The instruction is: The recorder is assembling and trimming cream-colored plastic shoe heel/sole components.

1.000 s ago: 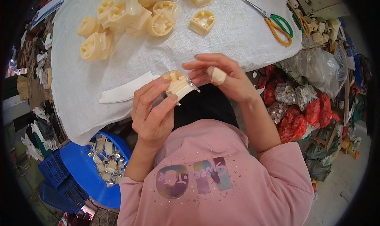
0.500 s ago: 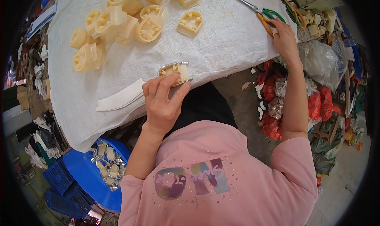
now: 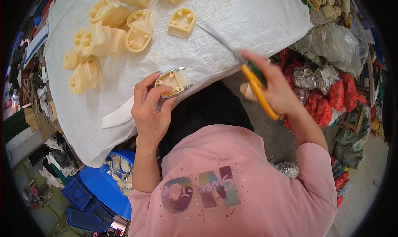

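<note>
With my left hand (image 3: pixel 150 104) I grip a small cream plastic part with a shiny silver rim (image 3: pixel 171 82) at the table's near edge, fingers at its left and near sides. My right hand (image 3: pixel 271 85), a little blurred, is closed round the yellow and green handles of a pair of scissors (image 3: pixel 256 87). Their blades look together and point up and left across the table, toward a single cream plastic part (image 3: pixel 182 23). Beneath my left hand, a curved white strip (image 3: pixel 119 114) lies along the edge.
Several cream plastic parts (image 3: pixel 105 38) are heaped at the far left on the white woven sheet (image 3: pixel 215 67) covering the table. A blue tub (image 3: pixel 97 183) of silver-edged pieces stands below left. Red bags (image 3: pixel 350 94) and clear plastic bags (image 3: pixel 340 46) lie on the right.
My right hand has picked up the scissors from the table's right side and brought them left and nearer. My left hand still holds the silver-rimmed part. The view has shifted slightly.
</note>
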Demonstrator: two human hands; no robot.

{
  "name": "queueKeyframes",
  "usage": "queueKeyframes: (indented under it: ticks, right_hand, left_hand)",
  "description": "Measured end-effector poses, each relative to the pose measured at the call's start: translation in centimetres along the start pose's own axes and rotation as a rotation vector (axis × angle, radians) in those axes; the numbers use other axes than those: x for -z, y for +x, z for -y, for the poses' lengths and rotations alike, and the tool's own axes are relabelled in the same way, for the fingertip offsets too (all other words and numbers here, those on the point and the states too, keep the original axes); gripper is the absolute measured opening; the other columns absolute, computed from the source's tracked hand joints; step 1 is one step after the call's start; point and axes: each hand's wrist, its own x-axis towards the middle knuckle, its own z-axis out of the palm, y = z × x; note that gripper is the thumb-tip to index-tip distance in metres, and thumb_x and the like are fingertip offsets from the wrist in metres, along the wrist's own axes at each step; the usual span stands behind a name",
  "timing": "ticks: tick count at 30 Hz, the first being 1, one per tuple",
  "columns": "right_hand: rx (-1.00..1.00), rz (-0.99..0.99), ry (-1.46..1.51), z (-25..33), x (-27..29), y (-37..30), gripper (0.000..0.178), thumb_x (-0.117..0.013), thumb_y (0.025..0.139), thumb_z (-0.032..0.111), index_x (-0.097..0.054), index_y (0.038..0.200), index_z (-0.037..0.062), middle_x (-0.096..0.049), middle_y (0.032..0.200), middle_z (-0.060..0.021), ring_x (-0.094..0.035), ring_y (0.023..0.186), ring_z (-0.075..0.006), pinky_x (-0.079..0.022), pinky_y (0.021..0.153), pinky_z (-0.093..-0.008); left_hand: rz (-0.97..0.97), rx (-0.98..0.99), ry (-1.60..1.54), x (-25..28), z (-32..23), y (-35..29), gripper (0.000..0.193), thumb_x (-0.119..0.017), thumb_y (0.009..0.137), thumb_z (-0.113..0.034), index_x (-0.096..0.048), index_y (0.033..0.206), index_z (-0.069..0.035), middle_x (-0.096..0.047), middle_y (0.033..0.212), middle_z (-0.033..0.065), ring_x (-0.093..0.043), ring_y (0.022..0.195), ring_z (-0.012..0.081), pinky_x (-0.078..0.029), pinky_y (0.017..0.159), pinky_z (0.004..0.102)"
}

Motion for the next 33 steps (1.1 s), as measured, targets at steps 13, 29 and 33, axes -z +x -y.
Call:
queueKeyframes:
  ticks: [13,29,33]
  right_hand:
    - [-0.390,0.550,0.668,-0.9,-4.3,-1.6,0.042,-0.060,0.084,0.023,-0.048,0.120,0.0056,-0.052,0.082,-0.0006,-0.049,0.065,-0.0061,-0.039,0.057,-0.0216]
    - [-0.082,0.377,0.461,-1.9,-5.9,-1.9,0.031,-0.060,0.087,0.019,-0.053,0.112,0.0037,-0.060,0.091,-0.0087,-0.058,0.080,-0.0164,-0.045,0.070,-0.0279]
    - [-0.073,0.367,0.327,-1.8,-5.9,-1.6,0.033,-0.062,0.085,0.019,-0.053,0.113,0.0048,-0.062,0.090,-0.0115,-0.061,0.078,-0.0206,-0.046,0.070,-0.0302]
  left_hand:
    - [0.029,0.023,0.042,0.1,0.1,0.4,0.026,-0.068,0.060,0.007,-0.065,0.083,-0.002,-0.060,0.112,0.0136,-0.059,0.101,0.0257,-0.047,0.086,0.0337]
    - [0.035,-0.007,0.070,0.1,-0.1,0.4,0.025,-0.069,0.061,0.006,-0.065,0.084,-0.002,-0.060,0.112,0.0139,-0.058,0.102,0.0257,-0.047,0.087,0.0336]
    - [0.029,-0.012,0.094,-0.1,-0.2,0.5,0.024,-0.069,0.062,0.006,-0.065,0.084,-0.003,-0.061,0.111,0.0139,-0.059,0.102,0.0256,-0.047,0.086,0.0332]
